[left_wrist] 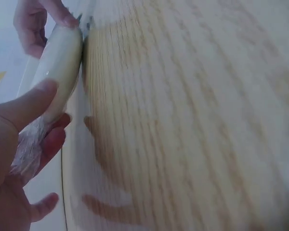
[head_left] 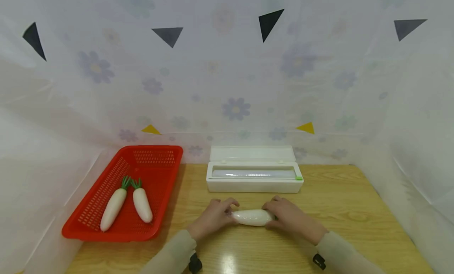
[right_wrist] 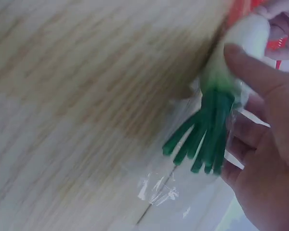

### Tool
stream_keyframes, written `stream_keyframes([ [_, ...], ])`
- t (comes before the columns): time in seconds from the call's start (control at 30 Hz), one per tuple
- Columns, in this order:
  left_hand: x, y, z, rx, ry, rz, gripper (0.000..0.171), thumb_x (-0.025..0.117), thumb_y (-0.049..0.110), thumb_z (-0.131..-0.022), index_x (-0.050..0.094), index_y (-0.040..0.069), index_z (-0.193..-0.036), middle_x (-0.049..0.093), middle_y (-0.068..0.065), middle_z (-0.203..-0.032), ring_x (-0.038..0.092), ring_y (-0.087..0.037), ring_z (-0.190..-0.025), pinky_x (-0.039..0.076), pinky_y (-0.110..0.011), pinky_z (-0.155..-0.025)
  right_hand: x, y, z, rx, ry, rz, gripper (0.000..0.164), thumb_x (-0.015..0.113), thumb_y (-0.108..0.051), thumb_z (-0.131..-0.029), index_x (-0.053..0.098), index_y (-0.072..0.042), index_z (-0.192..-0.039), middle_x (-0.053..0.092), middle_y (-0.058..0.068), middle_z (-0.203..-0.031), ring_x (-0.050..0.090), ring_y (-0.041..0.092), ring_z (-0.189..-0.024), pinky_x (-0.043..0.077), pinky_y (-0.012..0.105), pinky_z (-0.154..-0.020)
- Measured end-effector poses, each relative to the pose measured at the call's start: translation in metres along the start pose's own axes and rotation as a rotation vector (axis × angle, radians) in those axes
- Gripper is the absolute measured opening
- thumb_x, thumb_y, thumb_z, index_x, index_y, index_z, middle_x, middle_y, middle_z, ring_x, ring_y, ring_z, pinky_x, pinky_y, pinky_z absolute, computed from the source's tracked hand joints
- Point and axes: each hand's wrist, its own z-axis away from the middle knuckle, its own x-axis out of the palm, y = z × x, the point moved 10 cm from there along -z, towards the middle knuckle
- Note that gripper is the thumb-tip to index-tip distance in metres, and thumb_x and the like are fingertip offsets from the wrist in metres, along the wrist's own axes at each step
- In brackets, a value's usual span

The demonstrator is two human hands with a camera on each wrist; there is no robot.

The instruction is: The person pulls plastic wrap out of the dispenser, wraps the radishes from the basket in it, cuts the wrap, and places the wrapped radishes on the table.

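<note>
A white radish lies crosswise low over the table in the head view, with shiny clear film around it. My left hand holds its left end between thumb and fingers; in the left wrist view, bunched plastic film gathers in that palm. My right hand grips the other end, its thumb on the radish's shoulder in the right wrist view. Green leaf stalks stick out below that thumb, and loose clear film trails past them. From the head camera, the right hand hides the stalks.
Behind the hands stands a white cling film box, lid raised, with a film roll inside and a green tab at its right. To the left is a red basket holding two radishes. White sheeting encloses the wooden table.
</note>
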Motion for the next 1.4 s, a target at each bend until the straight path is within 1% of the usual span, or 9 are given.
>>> stream_keyframes([
  [0.1,0.003,-0.004,0.004,-0.049,-0.054,0.129,0.042,0.087,0.028,-0.087,0.065,0.018,-0.122,0.074,0.007,-0.091,0.064,-0.001,-0.083,0.050,-0.027,-0.085,-0.001,-0.001,0.000,-0.025,-0.027,-0.088,0.045,0.082,-0.040,-0.089,0.074,-0.008,-0.119,0.064,-0.001,-0.104,0.057,0.017,-0.097,0.052,0.036,-0.082],
  [0.17,0.004,-0.002,0.005,-0.021,-0.068,0.132,0.038,0.086,0.030,-0.088,0.066,0.019,-0.118,0.075,0.007,-0.091,0.066,-0.001,-0.083,0.053,-0.026,-0.082,-0.003,-0.001,0.000,-0.026,-0.041,-0.114,0.048,0.082,-0.039,-0.089,0.073,-0.006,-0.123,0.063,-0.001,-0.104,0.055,0.015,-0.096,0.051,0.034,-0.081],
  [0.3,0.002,0.001,0.005,0.025,-0.045,-0.017,0.028,0.082,0.038,-0.089,0.070,0.024,-0.110,0.074,0.010,-0.103,0.064,-0.005,-0.095,0.044,-0.038,-0.097,-0.008,-0.002,-0.002,-0.033,-0.034,-0.162,0.041,0.080,-0.031,-0.092,0.067,-0.007,-0.123,0.068,0.000,-0.107,0.060,0.016,-0.097,0.052,0.036,-0.082],
  [0.4,-0.002,0.000,0.004,0.028,-0.006,-0.114,0.027,0.082,0.041,-0.088,0.072,0.025,-0.107,0.069,0.009,-0.113,0.059,-0.013,-0.107,0.037,-0.049,-0.099,-0.012,-0.006,-0.002,-0.073,0.005,-0.165,0.028,0.078,-0.028,-0.094,0.067,-0.013,-0.115,0.071,-0.002,-0.108,0.064,0.018,-0.097,0.054,0.039,-0.082],
  [0.73,-0.004,0.000,0.000,0.027,0.006,-0.130,0.026,0.080,0.037,-0.091,0.072,0.024,-0.111,0.066,0.011,-0.102,0.057,-0.011,-0.103,0.036,-0.052,-0.103,-0.020,-0.011,0.001,-0.197,0.195,-0.043,0.031,0.082,-0.023,-0.089,0.077,-0.008,-0.115,0.066,-0.002,-0.096,0.059,0.012,-0.085,0.053,0.035,-0.076],
  [0.93,-0.010,0.004,0.000,0.083,0.078,-0.221,0.026,0.081,0.033,-0.090,0.074,0.020,-0.111,0.071,0.005,-0.105,0.061,-0.018,-0.104,0.037,-0.059,-0.104,-0.022,-0.012,-0.001,-0.146,0.197,0.028,0.020,0.080,-0.022,-0.092,0.076,-0.013,-0.109,0.071,-0.005,-0.097,0.065,0.015,-0.093,0.054,0.042,-0.087],
  [1.1,-0.009,0.004,0.002,0.100,0.099,-0.309,0.028,0.080,0.032,-0.091,0.076,0.019,-0.115,0.074,0.004,-0.108,0.064,-0.019,-0.105,0.039,-0.057,-0.103,-0.015,-0.011,-0.005,-0.062,0.116,0.139,0.039,0.082,-0.032,-0.090,0.074,-0.006,-0.117,0.072,0.004,-0.102,0.063,0.025,-0.102,0.051,0.047,-0.094],
  [1.27,-0.006,0.005,0.001,0.102,0.084,-0.362,0.030,0.079,0.032,-0.093,0.077,0.017,-0.118,0.075,0.003,-0.106,0.066,-0.019,-0.103,0.041,-0.053,-0.101,-0.005,-0.010,-0.010,0.002,0.042,0.242,0.057,0.086,-0.037,-0.085,0.068,0.001,-0.123,0.073,0.011,-0.111,0.062,0.029,-0.109,0.049,0.049,-0.099],
  [1.4,-0.002,0.002,-0.002,0.078,0.050,-0.357,0.030,0.078,0.032,-0.094,0.076,0.016,-0.119,0.076,0.002,-0.108,0.066,-0.018,-0.102,0.041,-0.051,-0.099,-0.003,-0.010,-0.016,0.011,0.059,0.277,0.045,0.088,-0.031,-0.084,0.067,-0.003,-0.113,0.071,0.008,-0.105,0.061,0.027,-0.104,0.050,0.048,-0.095],
])
